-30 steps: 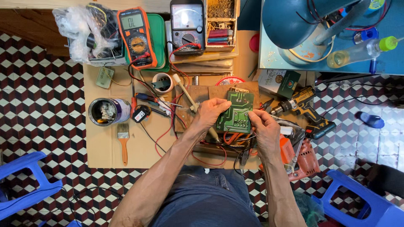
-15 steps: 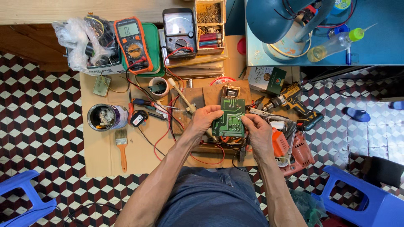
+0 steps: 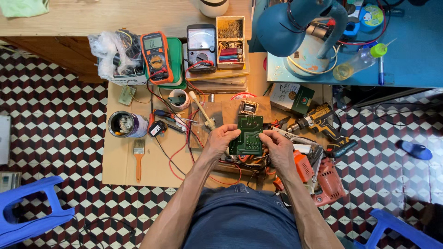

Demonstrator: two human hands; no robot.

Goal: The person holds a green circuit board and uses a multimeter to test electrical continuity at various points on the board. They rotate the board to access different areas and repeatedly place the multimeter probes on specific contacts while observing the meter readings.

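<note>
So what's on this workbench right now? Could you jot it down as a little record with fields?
Left hand: grips left edge of green circuit board
Right hand: grips the board's right edge
Board: lifted above red and black wires
Left of hands: paintbrush, open can
Behind: orange multimeter, analog meter
Right: cordless drill

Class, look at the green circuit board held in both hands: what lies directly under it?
Under the green circuit board, held by the left hand and right hand, red and orange wires show at its lower edge. Anything directly beneath it is covered.
</note>
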